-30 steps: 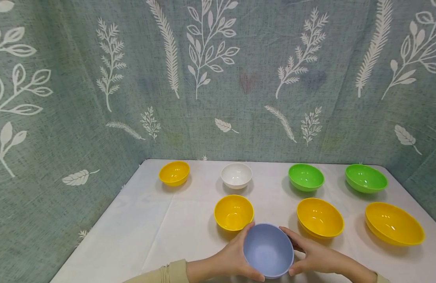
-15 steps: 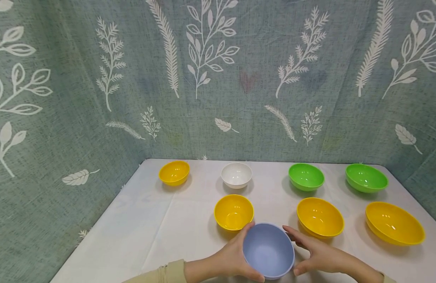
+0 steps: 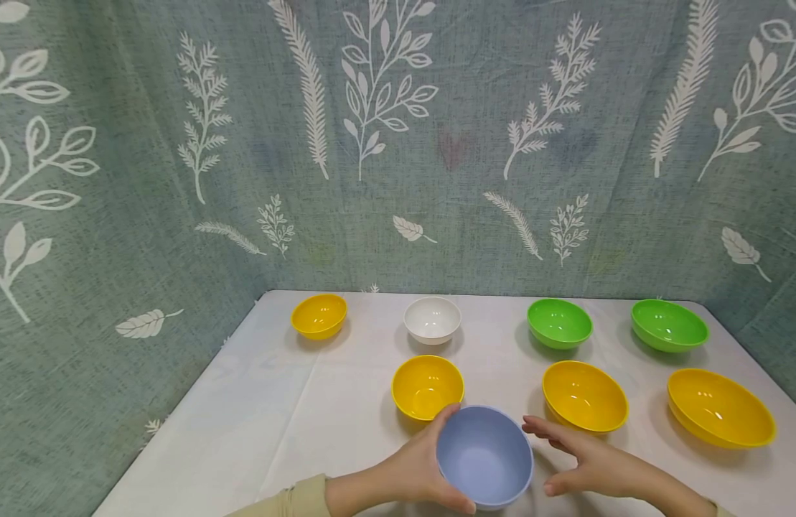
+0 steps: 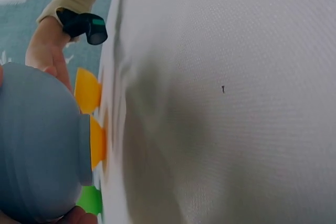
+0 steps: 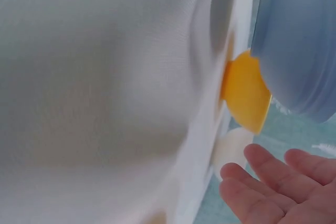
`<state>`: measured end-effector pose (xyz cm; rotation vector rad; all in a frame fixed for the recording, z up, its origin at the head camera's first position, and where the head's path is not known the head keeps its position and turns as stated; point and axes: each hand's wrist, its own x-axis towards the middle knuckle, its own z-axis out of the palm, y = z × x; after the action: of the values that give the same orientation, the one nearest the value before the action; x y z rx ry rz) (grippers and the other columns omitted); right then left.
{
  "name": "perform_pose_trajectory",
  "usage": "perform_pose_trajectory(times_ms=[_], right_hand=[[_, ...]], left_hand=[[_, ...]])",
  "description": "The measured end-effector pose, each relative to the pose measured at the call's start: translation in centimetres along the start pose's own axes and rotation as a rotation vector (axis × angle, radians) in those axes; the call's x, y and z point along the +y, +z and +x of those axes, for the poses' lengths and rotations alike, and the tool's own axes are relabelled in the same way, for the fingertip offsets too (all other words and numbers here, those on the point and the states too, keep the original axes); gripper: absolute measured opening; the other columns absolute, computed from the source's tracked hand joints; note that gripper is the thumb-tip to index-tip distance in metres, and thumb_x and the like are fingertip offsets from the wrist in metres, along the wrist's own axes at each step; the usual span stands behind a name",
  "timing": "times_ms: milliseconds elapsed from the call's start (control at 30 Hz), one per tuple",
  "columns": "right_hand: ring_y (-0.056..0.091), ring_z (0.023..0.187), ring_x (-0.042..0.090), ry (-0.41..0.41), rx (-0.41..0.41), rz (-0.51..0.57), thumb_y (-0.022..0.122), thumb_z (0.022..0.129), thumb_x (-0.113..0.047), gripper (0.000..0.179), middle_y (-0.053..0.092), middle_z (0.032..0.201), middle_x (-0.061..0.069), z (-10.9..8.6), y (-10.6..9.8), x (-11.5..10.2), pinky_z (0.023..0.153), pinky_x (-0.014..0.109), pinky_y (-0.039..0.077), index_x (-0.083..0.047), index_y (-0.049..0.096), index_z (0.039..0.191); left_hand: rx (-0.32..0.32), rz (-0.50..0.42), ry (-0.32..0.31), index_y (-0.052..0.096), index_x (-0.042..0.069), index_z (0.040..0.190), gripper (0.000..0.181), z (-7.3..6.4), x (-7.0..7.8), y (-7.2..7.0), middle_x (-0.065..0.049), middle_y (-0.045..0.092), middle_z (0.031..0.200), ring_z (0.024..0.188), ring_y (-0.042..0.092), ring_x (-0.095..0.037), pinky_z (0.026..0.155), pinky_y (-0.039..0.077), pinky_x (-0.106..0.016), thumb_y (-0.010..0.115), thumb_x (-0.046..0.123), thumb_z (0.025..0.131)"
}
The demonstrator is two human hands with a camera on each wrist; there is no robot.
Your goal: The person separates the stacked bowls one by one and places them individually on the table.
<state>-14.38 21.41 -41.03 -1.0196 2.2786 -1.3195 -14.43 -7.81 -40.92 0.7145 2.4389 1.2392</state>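
Observation:
My left hand [image 3: 425, 461] grips a light blue bowl [image 3: 484, 455] by its left side, fingers at the far rim and thumb at the near one. Held over the white table, the bowl tips its hollow toward the head camera. Both wrist views show its foot ring raised off the cloth. To its right, my right hand [image 3: 588, 463] is apart from the bowl, with fingers spread and nothing in them; the right wrist view shows the same loose fingers [image 5: 281, 177]. Just beyond the blue bowl stands a small yellow bowl [image 3: 427, 388].
Another yellow bowl [image 3: 585, 397] stands behind my right hand, and a larger yellow one [image 3: 719, 409] farther right. Along the back are a yellow bowl [image 3: 319, 317], a white bowl [image 3: 432, 321] and two green bowls [image 3: 559, 324]. A leaf-patterned curtain [image 3: 398, 143] closes off the back.
My right hand has let go of the blue bowl and drawn away to the right, its fingers opening. The left hand keeps the bowl and has shifted slightly left with it.

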Motion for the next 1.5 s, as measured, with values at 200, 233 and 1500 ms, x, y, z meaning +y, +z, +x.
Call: perform_pose_trajectory(times_ms=[200,233,1500], right_hand=[[0.039,0.118,-0.008,0.046,-0.005,-0.001,0.067,0.083,-0.018,0.07,0.04,0.133,0.03,-0.3,-0.4,0.0,0.093,0.011,0.037,0.009,0.031,0.136],[0.039,0.118,-0.008,0.053,-0.002,-0.012,0.067,0.083,-0.019,0.07,0.04,0.133,0.03,-0.3,-0.5,0.0,0.093,0.011,0.037,0.008,0.031,0.136],[0.043,0.111,-0.012,0.114,0.097,-0.186,0.064,0.085,-0.016,0.055,0.05,0.133,-0.003,-3.2,-3.4,-0.3,0.085,0.012,0.043,0.005,0.044,0.131]], left_hand=[[0.007,-0.019,-0.011,0.021,0.012,0.144,0.113,-0.3,-0.2,-0.6,-0.007,0.042,0.134,0.112,0.046,-0.015,0.095,0.041,-0.034,0.087,0.029,0.055],[0.006,-0.024,-0.015,0.02,0.012,0.144,0.113,-0.3,-0.2,-0.7,-0.007,0.042,0.134,0.112,0.046,-0.015,0.094,0.041,-0.034,0.087,0.029,0.055],[0.116,-0.054,0.033,0.017,0.005,0.144,0.117,-1.1,0.3,-4.9,-0.013,0.044,0.13,0.109,0.048,-0.026,0.088,0.043,-0.041,0.087,0.025,0.053]])
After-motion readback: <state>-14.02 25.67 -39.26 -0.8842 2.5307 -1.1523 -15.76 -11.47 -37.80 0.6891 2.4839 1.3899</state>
